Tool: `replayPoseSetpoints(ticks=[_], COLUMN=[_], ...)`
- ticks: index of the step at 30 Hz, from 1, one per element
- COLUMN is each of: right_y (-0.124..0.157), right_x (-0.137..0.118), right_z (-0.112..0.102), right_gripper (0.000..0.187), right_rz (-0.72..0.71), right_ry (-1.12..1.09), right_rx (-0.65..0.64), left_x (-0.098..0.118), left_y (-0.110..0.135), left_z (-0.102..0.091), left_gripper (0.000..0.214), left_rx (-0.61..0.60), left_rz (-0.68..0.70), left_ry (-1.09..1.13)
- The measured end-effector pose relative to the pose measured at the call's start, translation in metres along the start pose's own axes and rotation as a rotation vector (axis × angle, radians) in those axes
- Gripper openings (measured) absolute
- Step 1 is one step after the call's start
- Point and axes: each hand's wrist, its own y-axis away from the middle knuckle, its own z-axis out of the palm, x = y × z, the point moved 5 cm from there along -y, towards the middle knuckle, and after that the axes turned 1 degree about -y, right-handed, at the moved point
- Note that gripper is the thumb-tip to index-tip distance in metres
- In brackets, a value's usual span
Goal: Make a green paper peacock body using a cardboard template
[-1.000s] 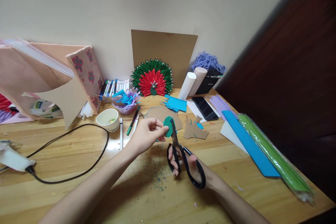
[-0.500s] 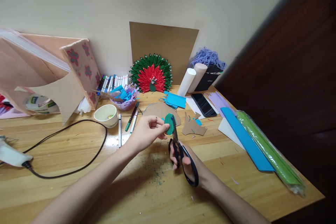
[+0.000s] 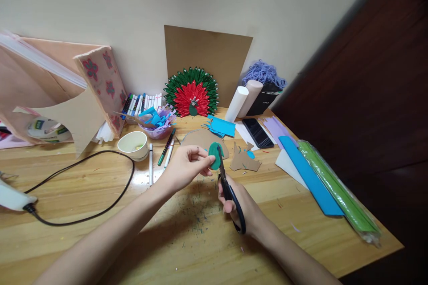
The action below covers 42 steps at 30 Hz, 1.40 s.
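Note:
My left hand [image 3: 186, 167] pinches a small green oval paper piece [image 3: 214, 156] above the wooden table [image 3: 100, 231]. Black-handled scissors [image 3: 230, 198] sit in my right hand [image 3: 241, 207], fingers through the loops, with the blades closed together into the green piece's right edge. Small paper snippets lie scattered on the table under both hands.
A red-and-green paper fan [image 3: 192, 93] leans on brown cardboard [image 3: 207, 58] at the back. Markers [image 3: 142, 102], a paper cup [image 3: 133, 144], a bowl of scraps [image 3: 156, 122], cardboard cut-outs [image 3: 244, 160], a phone [image 3: 256, 132], blue and green sheets [image 3: 331, 182], a black cable [image 3: 83, 187] and a glue gun [image 3: 13, 198] surround the hands.
The scissor handles have squeezed together, closing the blades on the green piece. My view has drifted slightly, so things sit a little higher and further left.

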Motion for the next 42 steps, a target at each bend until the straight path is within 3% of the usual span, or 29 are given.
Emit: replayPoseSetpoints(ticks=[10,19,27,42], right_y=[0.005,0.010,0.011,0.014], right_x=[-0.020,-0.022,-0.006,-0.013], right_z=[0.004,0.004,0.001,-0.002], right_gripper=[0.078,0.081,0.083,0.076], right_rz=[-0.174,-0.160,-0.067,-0.004], right_ry=[-0.027,-0.039,-0.052,0.026], right_rx=[-0.141,-0.149,-0.099,-0.086], left_x=[-0.006,-0.007,-0.006,-0.003], left_y=[-0.002,0.003,0.002,0.004], left_z=[0.000,0.000,-0.001,0.003], left_gripper=[0.023,0.028,0.022,0.023], left_rx=[-0.052,-0.107,-0.134,-0.162], left_rz=[-0.054,-0.174,-0.172,-0.131], left_ry=[0.056,0.033,0.030,0.021])
